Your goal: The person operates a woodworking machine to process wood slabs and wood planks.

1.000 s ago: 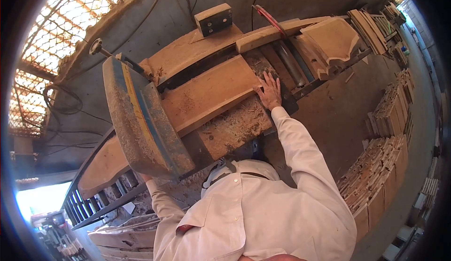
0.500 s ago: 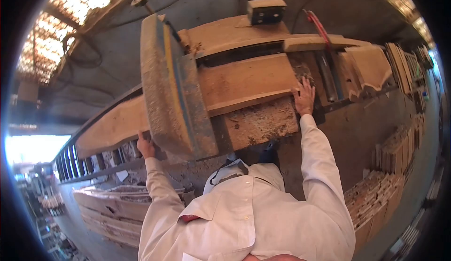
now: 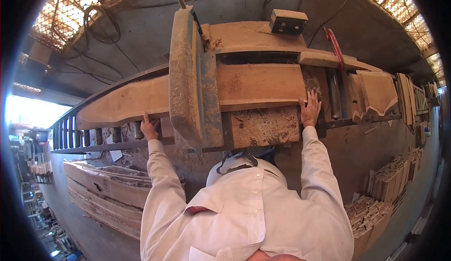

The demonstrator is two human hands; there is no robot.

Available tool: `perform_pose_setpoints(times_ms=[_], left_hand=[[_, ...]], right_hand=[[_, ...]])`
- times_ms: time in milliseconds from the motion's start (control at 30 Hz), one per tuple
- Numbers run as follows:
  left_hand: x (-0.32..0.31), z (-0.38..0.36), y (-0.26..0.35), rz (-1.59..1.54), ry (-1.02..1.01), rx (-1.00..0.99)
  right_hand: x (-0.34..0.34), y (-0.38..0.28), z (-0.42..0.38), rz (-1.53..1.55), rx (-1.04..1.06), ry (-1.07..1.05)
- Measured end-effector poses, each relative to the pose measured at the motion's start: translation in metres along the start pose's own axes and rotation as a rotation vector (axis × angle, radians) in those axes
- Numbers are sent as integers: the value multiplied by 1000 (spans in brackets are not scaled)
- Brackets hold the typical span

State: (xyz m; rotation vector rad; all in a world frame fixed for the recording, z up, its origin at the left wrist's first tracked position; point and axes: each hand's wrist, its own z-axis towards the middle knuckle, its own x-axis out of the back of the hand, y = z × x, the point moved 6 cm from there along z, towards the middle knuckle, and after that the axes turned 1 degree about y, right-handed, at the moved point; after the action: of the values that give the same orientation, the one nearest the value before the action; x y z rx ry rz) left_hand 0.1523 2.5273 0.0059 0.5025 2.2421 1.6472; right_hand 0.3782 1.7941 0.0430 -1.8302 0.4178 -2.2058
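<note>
A long wooden board (image 3: 263, 83) with a wavy near edge lies across a machine bed, passing under a dusty upright machine housing (image 3: 193, 78). The housing hides its middle stretch. My left hand (image 3: 150, 127) is at the board's near edge, left of the housing, index finger stretched against the wood and the other fingers partly hidden. At the board's right end, my right hand (image 3: 310, 110) lies open, fingers spread, touching the corner. A sawdust-covered block-like surface (image 3: 266, 127) sits between my body and the board.
Rollers (image 3: 96, 136) run along the left bed. Behind the board are a wooden block with a dark plate (image 3: 288, 22) and a red-handled tool (image 3: 334, 48). Stacked slabs (image 3: 103, 190) lie lower left; cut boards (image 3: 392, 176) are piled at right. Cables (image 3: 101, 26) hang on the wall.
My view has turned, levelling the machine in the picture. The board and my left hand appear slightly farther left relative to the housing. My right hand stays at the board's right end.
</note>
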Motion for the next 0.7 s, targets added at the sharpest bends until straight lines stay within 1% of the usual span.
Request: perform_pose_setpoints(times_ms=[67,100,133,200,233,300,400,500,700], left_hand=[[-2,3,-5,-59,-46,-64],[0,7,-8,-52,-6,-16],[-5,-3,-2,-32,-28,-104],[-4,3,-7,-85,-49,-32],[-4,-1,-2,32,-33,-111],[-7,-6,0,-13,30,-21],[-8,-9,0,-49,28,8],[-6,-5,-3,-44,0,-3],[-8,-7,-2,-8,45,30]], right_hand=[[1,1,-1,16,11,13],[1,2,-1,6,12,15],[-3,5,0,-8,12,18],[1,9,-1,-11,5,22],[2,8,-1,4,3,22],[3,7,-1,24,-4,18],[3,6,-2,23,-16,5],[6,3,-2,19,-24,2],[7,2,-2,22,-21,38]])
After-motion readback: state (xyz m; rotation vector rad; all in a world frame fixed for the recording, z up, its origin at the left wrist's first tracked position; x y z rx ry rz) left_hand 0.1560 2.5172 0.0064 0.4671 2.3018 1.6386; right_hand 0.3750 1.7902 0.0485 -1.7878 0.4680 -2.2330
